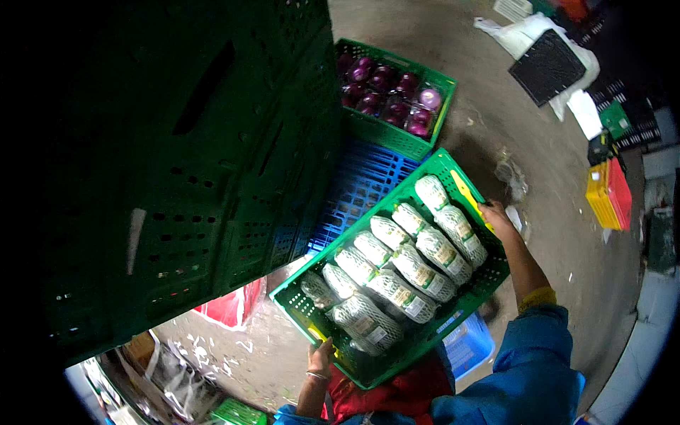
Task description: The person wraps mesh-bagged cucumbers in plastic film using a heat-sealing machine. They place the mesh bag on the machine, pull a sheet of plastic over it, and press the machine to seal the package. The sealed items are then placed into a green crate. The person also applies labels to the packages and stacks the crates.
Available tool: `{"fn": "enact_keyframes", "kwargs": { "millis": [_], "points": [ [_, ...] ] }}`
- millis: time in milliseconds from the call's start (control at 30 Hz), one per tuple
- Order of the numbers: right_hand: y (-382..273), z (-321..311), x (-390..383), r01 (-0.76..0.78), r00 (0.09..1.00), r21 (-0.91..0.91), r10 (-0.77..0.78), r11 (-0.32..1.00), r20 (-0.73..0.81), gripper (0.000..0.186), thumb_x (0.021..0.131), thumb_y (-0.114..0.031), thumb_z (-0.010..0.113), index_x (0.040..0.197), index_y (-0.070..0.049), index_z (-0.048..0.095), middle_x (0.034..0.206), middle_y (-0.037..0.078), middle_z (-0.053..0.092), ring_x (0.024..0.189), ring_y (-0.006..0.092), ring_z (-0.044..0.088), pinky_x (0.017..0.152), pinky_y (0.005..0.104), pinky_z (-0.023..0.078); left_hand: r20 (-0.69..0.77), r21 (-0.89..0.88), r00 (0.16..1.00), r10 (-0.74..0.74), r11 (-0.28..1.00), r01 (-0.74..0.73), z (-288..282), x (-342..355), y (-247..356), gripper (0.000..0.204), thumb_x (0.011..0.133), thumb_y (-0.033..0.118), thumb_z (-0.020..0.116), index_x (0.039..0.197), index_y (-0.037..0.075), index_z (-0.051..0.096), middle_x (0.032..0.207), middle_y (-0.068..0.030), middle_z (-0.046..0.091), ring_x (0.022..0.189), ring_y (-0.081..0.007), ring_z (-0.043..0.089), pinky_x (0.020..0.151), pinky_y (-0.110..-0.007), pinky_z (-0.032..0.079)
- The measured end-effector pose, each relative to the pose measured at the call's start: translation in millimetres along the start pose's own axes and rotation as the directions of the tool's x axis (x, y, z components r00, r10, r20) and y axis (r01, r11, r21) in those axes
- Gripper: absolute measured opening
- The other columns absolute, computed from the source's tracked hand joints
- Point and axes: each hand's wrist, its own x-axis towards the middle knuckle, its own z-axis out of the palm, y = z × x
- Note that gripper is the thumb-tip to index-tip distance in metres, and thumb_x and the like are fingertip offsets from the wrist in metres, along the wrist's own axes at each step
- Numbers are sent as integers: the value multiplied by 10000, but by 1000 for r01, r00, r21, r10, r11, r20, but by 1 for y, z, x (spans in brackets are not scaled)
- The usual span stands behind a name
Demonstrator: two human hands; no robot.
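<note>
Between my two hands a green plastic crate (499, 280) is held tilted, its far right corner pointing away from me. Inside lie several oblong bundles (402, 294) in white foam netting with labels; what they wrap is hard to make out. My left hand (321, 356) is closed round the yellow handle (316, 331) at the near left end. At the far right end, my right hand (497, 218) grips the other yellow handle (464, 190). Fingers of both hands are partly hidden by the crate's rim.
A tall stack of dark green crates (234, 163) rises close on the left. Beyond are a blue crate (361, 185) and a green crate (448, 92) of purple round produce (382, 88). Below sits a blue container (471, 347). Yellow and red crates (602, 195) stand far right; scraps litter the floor.
</note>
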Motion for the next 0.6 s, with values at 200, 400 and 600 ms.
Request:
{"fn": "enact_keyframes", "kwargs": {
  "millis": [200,400,600],
  "points": [
    [-43,92,131,50,963,-45,-36,998,266,554,782,-273,638,1199,47,465,873,145,600,735,195,568,655,330,453,-66,-109,997,-27,994,19,47,60,-26,174,798,154,645,893,50,542,741,-23,545,629,-145,511,534,-293,412],
    [-75,169,210,181,921,-140,-117,974,371,531,803,-295,607,1183,45,460,913,148,582,825,238,559,732,356,445,-137,-242,990,-39,970,4,88,117,-43,172,790,183,636,833,80,506,675,-38,523,573,-181,528,479,-326,423],
    [-103,229,228,200,972,-499,-107,843,209,539,854,-471,477,1209,-67,441,1243,179,491,1167,358,445,1020,541,209,7,-426,994,-108,899,101,69,204,-86,274,793,59,610,1034,74,480,807,-39,511,709,-184,509,627,-329,446]
  ]
}}
